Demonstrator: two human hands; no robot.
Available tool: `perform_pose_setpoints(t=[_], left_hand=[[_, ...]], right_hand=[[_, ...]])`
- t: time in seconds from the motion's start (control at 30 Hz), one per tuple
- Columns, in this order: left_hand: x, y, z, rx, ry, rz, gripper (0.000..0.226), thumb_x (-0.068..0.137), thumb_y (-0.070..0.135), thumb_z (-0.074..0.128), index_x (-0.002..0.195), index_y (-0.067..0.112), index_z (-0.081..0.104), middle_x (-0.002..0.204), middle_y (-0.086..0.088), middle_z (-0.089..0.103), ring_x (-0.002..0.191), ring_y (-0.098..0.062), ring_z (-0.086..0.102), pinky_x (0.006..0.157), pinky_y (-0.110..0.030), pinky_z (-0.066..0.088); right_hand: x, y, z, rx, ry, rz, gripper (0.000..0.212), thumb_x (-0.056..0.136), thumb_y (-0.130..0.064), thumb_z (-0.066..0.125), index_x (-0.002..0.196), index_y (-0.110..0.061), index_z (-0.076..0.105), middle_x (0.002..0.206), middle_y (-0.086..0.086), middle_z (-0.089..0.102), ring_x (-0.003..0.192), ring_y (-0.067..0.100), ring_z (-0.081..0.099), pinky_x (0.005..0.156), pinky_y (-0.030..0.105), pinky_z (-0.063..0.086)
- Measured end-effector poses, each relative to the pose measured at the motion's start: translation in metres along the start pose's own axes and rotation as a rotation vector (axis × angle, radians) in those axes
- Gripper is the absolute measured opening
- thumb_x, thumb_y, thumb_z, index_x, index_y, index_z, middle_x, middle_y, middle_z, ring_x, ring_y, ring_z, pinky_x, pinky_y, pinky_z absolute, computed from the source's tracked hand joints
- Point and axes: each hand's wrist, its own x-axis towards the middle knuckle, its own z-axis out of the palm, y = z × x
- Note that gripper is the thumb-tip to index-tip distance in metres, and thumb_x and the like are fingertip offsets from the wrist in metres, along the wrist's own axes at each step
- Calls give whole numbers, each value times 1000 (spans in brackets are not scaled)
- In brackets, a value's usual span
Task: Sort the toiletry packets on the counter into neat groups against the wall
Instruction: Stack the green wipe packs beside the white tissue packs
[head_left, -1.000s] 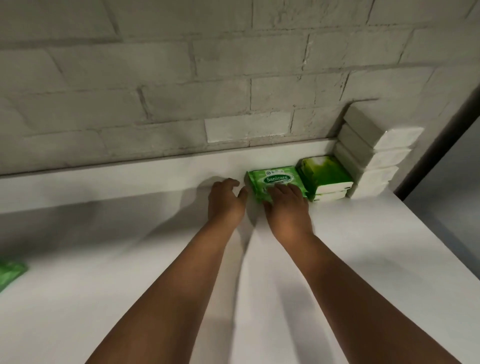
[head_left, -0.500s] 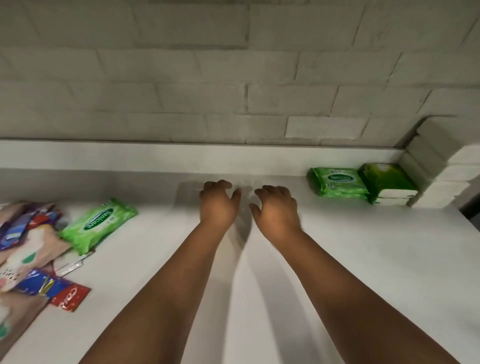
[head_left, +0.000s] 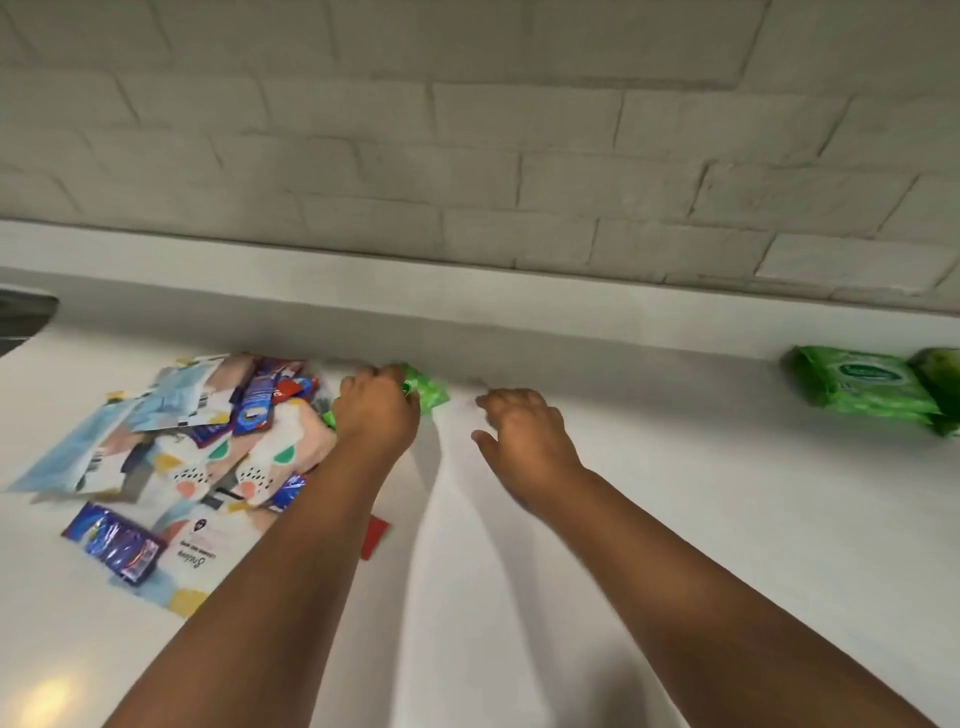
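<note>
Progress: early. One green wipes pack (head_left: 862, 384) lies against the wall at far right. The left hand (head_left: 376, 410) grips another green wipes pack (head_left: 428, 392); the right hand (head_left: 524, 431) is released, empty. The mixed packet pile (head_left: 197, 447) on the desk (head_left: 727, 519) remains unsorted.

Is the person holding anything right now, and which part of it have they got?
The left hand covers the near end of a green wipes packet beside the mixed pile; whether its grip has closed is hidden. The right hand is open and holds nothing.
</note>
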Motion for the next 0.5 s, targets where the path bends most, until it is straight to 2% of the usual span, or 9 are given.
perform_pose_setpoints(t=[0.13, 0.33, 0.43, 0.5], left_hand=[[12, -36, -1, 120, -122, -10, 40, 92, 35, 49, 130, 23, 50, 127, -15, 51, 119, -37, 45, 96, -42, 39], [22, -45, -2, 82, -180, 112, 40, 94, 38, 50, 128, 18, 53, 122, -16, 57, 110, -35, 53, 89, -36, 43], [26, -38, -2, 5, -218, 154, 31, 94, 26, 53, 121, 13, 61, 117, -15, 61, 103, -31, 58, 84, -34, 46], [28, -33, 0, -9, -239, 190, 28, 92, 13, 51, 117, 12, 64, 114, -14, 65, 102, -30, 60, 86, -33, 47]], right_hand=[[8, -32, 21, 43, -28, -26, 44, 94, -33, 51, 137, -25, 46, 140, -5, 48, 132, 20, 35, 102, 37, 32], [20, -53, 40, 75, -7, -19, 39, 94, -33, 49, 132, -26, 51, 135, -4, 53, 127, 20, 40, 98, 36, 36], [23, -53, 42, 76, 1, 11, 37, 95, -33, 48, 131, -24, 52, 133, -4, 54, 125, 22, 42, 96, 36, 38], [24, -50, 42, 53, 3, 37, 35, 95, -35, 48, 126, -23, 56, 132, -4, 54, 123, 23, 44, 93, 36, 39]])
